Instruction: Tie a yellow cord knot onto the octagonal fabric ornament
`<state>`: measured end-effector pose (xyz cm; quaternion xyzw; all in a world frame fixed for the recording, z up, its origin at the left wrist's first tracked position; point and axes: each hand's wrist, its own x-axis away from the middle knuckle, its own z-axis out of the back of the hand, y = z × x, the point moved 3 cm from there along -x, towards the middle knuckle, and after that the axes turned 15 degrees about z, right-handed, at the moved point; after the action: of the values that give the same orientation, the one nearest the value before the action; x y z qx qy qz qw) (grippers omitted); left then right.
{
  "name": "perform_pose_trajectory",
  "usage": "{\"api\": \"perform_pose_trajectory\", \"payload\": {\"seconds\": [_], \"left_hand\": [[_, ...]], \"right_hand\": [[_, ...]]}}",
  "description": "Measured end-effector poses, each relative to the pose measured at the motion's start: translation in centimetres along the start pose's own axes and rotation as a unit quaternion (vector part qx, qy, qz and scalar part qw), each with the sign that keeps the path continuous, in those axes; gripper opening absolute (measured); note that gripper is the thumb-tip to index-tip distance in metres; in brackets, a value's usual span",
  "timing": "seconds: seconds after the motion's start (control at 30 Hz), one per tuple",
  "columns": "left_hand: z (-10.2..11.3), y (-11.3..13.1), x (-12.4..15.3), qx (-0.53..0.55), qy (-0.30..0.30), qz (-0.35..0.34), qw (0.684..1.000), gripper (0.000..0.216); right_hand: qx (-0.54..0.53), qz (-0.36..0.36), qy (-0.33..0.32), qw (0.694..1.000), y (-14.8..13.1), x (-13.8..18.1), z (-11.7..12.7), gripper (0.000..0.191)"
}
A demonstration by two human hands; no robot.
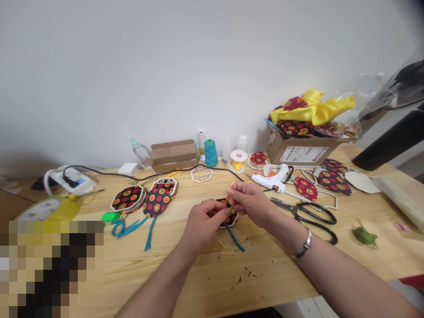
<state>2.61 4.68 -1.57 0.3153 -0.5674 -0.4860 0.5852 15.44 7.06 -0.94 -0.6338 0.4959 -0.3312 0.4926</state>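
Over the middle of the wooden table, my left hand (pixel 208 219) and my right hand (pixel 252 201) meet with fingertips pinched. A thin yellow cord (pixel 245 236) runs between them, looping near the fingertips and trailing onto the table. Both hands are closed on this cord. Beneath the fingers lies a small dark flower-patterned fabric ornament (pixel 232 221) with a pale frame, partly covered by my left hand. From its near edge a teal ribbon (pixel 236 240) hangs toward me. Whether my left fingers also press on the ornament is hidden.
Black-handled scissors (pixel 318 214) and a white glue gun (pixel 274 179) lie right of my hands. Behind stand a yellow cord spool (pixel 238 161) and a teal thread cone (pixel 211 153). Finished-looking ornaments (pixel 159 198) lie left. A cardboard box (pixel 298 150) holds fabric. A black cable (pixel 149 176) crosses the back.
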Motion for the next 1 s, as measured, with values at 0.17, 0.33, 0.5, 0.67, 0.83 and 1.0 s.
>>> {"api": "perform_pose_trajectory", "payload": {"seconds": [0.17,0.33,0.5,0.67,0.83,1.0], "left_hand": [[0.4,0.4,0.2,0.101,-0.004,-0.033,0.994,0.009],[-0.2,0.2,0.0,0.152,-0.07,0.023,0.986,0.03],[0.0,-0.2,-0.3,0.121,-0.069,0.041,0.989,0.025],[0.2,-0.8,-0.5,0.121,-0.071,0.062,0.988,0.022],[0.0,-0.8,-0.5,0.194,-0.104,0.071,0.973,0.021],[0.0,-1.0,-0.6,0.213,-0.119,0.087,0.966,0.02]], "right_hand": [[0.086,0.02,-0.006,0.996,-0.3,-0.1,0.0,0.023],[0.195,0.043,-0.015,0.98,-0.5,0.3,-0.3,0.014],[0.267,0.056,-0.019,0.962,-0.5,0.3,-0.2,0.014],[0.264,0.062,-0.021,0.962,-0.7,0.1,-0.1,0.014],[0.184,0.024,-0.04,0.982,-0.5,-0.1,-0.1,0.014],[0.134,-0.009,-0.051,0.99,-0.6,0.0,0.0,0.015]]}}
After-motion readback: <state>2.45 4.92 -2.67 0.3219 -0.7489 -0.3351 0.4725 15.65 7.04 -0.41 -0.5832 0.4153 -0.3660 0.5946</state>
